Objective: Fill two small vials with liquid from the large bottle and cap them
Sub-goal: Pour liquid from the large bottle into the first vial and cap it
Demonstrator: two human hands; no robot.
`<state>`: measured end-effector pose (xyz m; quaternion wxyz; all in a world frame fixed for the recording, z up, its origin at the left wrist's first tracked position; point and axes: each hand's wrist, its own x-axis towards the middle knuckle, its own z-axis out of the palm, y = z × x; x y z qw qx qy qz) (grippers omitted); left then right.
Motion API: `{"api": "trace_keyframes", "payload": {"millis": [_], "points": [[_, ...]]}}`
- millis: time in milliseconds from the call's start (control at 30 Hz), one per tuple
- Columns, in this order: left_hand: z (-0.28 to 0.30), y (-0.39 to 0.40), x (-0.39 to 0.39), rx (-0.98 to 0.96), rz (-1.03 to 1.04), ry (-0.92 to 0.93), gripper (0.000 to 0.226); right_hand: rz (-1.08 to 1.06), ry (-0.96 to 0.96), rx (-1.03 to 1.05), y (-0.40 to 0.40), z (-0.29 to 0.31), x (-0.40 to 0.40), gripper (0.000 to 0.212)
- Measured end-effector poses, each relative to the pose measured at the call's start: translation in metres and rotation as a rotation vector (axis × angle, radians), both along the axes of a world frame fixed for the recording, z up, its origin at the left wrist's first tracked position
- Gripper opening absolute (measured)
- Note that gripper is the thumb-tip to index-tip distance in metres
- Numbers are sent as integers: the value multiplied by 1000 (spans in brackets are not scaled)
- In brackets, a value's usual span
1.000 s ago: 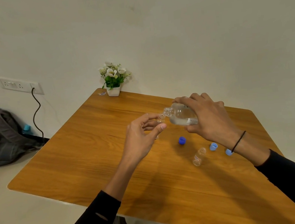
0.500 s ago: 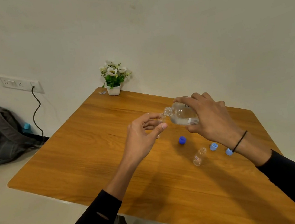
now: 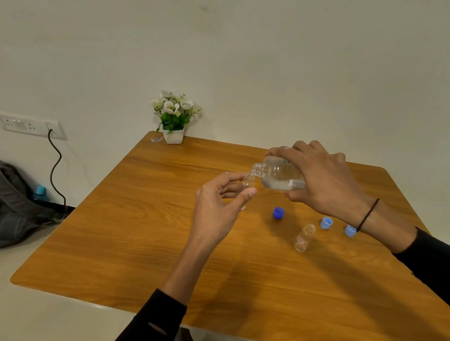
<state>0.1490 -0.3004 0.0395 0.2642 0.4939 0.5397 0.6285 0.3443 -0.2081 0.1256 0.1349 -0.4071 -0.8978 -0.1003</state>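
Two hands meet above the counter (image 3: 141,236): the left hand (image 3: 216,205) pinches a vial (image 3: 247,180), the right hand (image 3: 320,179) grasps the large bottle (image 3: 277,172), whose mouth should stay touching the vial's rim, tilting slowly.

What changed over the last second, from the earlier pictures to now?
Almost nothing. The right hand keeps the bottle tipped with its mouth at the vial that the left hand holds; nothing was taken hold of or let go. The second vial, dark blue cap and two light blue caps lie where they were.
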Motion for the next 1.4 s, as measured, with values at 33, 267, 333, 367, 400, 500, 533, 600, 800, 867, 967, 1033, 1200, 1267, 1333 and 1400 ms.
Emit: {"api": "trace_keyframes", "payload": {"millis": [33,267,333,367,400,500,533,600,800,867,967,1033,1200,1267,1333,1400], "points": [[0,0,0,-3,2,-3,32,-1,-2,1,0,0,0,87],[0,0,0,3,8,10,31,-4,-7,1,0,1,0,88],[-1,1,-1,2,11,18,32,-2,-8,3,0,2,0,88],[-2,1,-1,0,14,20,33,-1,-11,2,1,1,0,87],[-2,2,-1,-2,16,20,33,-2,-13,1,1,2,0,87],[-3,2,0,-4,22,10,31,-3,-9,-1,1,2,-1,86],[-3,2,-1,-5,22,7,31,-3,-8,-2,2,1,-1,87],[-4,3,-1,-4,21,7,32,-2,-5,-7,2,1,-1,87],[-6,4,-2,-5,19,4,33,-1,-2,-17,1,3,-1,87],[-6,4,-2,-9,20,4,36,-2,-1,-20,0,3,-1,87],[-7,4,-3,-14,22,8,37,-4,-3,-25,-1,3,-2,88],[-8,4,-3,-16,21,4,38,-5,-9,-24,-1,3,-2,88],[-8,5,-3,-10,22,10,39,-6,-14,-9,0,3,-2,88],[-8,5,-3,-7,21,12,38,-4,-15,-12,0,3,-2,88],[-8,5,-4,-5,18,9,37,1,-13,-10,0,3,-3,88],[-7,5,-3,-7,17,6,35,0,-12,-13,1,3,-2,87]]}}
